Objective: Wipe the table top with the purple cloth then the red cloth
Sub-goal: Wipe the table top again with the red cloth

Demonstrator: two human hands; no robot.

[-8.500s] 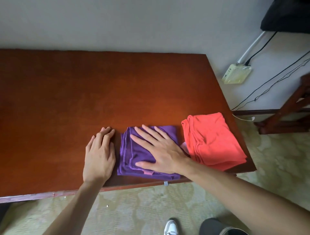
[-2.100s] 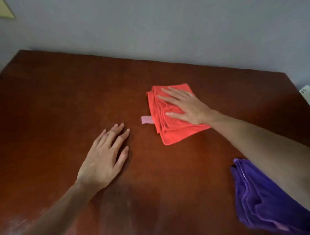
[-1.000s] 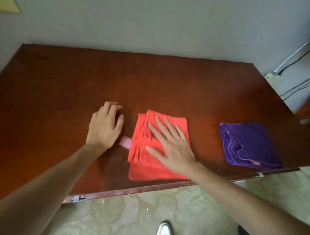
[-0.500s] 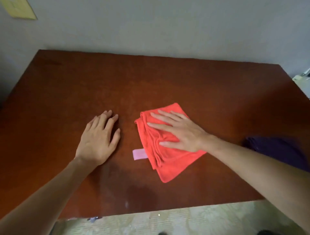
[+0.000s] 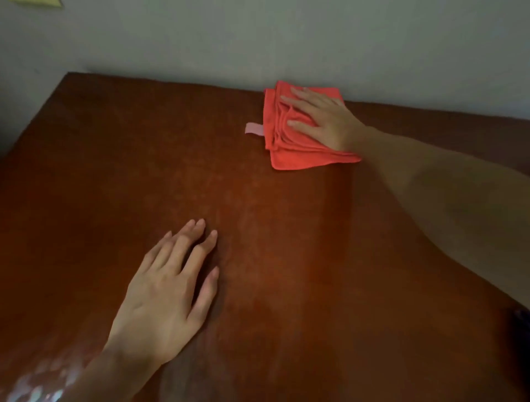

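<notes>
The folded red cloth (image 5: 289, 149) lies at the far edge of the brown table top (image 5: 258, 229), right against the wall, with a pink tag sticking out on its left. My right hand (image 5: 321, 120) presses flat on the cloth, fingers spread, arm stretched across the table. My left hand (image 5: 169, 289) rests flat on the bare wood near me, fingers apart, holding nothing. Only a dark sliver of the purple cloth (image 5: 523, 321) shows at the right edge, beneath my right forearm.
A pale wall (image 5: 258, 43) runs along the table's far edge. The table's left edge (image 5: 31, 120) slants toward me. A yellow paper corner (image 5: 43, 2) shows on the wall at the top left.
My right hand has pushed the red cloth away from me, from the middle of the table to the far edge by the wall. My left hand has stayed flat on the wood.
</notes>
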